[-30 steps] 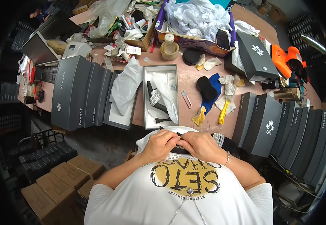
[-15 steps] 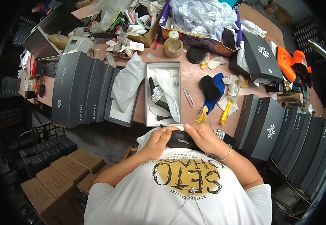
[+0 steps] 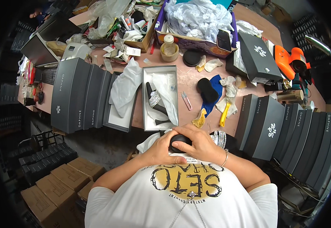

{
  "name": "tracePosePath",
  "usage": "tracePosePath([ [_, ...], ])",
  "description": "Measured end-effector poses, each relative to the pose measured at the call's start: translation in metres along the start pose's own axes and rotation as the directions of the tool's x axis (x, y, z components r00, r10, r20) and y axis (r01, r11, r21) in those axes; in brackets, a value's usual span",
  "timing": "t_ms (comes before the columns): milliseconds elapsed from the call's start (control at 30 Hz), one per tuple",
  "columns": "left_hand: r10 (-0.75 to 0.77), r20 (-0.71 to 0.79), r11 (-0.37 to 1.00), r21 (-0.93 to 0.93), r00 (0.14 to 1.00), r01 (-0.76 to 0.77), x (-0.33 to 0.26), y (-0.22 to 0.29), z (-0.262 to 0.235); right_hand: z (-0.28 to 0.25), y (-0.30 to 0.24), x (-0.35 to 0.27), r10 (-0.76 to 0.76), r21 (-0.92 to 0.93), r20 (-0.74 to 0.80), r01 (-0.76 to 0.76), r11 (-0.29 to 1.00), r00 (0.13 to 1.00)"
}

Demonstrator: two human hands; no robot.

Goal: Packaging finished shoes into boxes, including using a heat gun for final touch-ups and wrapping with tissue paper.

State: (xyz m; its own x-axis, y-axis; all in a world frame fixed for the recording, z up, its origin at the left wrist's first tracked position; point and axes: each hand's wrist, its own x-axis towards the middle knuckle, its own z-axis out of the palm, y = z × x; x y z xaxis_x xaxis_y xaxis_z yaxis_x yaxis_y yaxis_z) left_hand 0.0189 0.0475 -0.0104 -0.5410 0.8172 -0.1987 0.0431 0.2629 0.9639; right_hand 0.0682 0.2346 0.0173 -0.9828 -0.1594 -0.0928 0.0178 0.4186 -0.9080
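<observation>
Close to my chest I hold a black high-heeled sandal [image 3: 180,143] with rhinestone straps that show beyond my right hand. My left hand [image 3: 159,147] wraps one side of its rounded black end. My right hand [image 3: 199,140] closes over the other side, its thumb laid across the black surface. The rest of the sandal is hidden under my hands. Just beyond lies an open grey shoebox [image 3: 145,117], holding a matching sandal [image 3: 154,99] and white tissue. Left of it is another open box part [image 3: 118,121] with tissue paper [image 3: 124,89] over it.
Grey shoeboxes stand in rows at left [image 3: 68,98] and right [image 3: 266,125]. On the table are thread snips [image 3: 186,101], a yellow-handled tool [image 3: 225,114], a blue cloth [image 3: 215,91], a black pad [image 3: 207,90], a jar [image 3: 169,51] and an orange tool [image 3: 291,60]. Cartons [image 3: 61,186] sit lower left.
My hands have shifted on the sandal. Its black insole, earlier exposed between both thumbs, is now largely covered, with my right thumb across it. The view has shifted slightly.
</observation>
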Motion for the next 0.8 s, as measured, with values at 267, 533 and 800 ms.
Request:
tracePosePath([
  [267, 0.047, -0.002, 0.996, 0.072, 0.999, -0.047, -0.001, -0.007, 0.005, 0.003, 0.002, 0.017, 0.025, -0.017, 0.022, -0.025, 1.000, 0.999],
  [533, 0.071, -0.141, 0.996, -0.043, 0.988, -0.078, 0.007, -0.006, 0.008, 0.002, 0.014, 0.025, 0.229, 0.215, 0.076, -0.240, 0.947, 0.970],
  [800, -0.042, -0.090, 0.994, -0.108, 0.995, 0.032, 0.000, -0.012, 0.002, -0.055, 0.015, 0.010, 0.068, -0.023, 0.318, -0.065, 0.998, 0.946],
])
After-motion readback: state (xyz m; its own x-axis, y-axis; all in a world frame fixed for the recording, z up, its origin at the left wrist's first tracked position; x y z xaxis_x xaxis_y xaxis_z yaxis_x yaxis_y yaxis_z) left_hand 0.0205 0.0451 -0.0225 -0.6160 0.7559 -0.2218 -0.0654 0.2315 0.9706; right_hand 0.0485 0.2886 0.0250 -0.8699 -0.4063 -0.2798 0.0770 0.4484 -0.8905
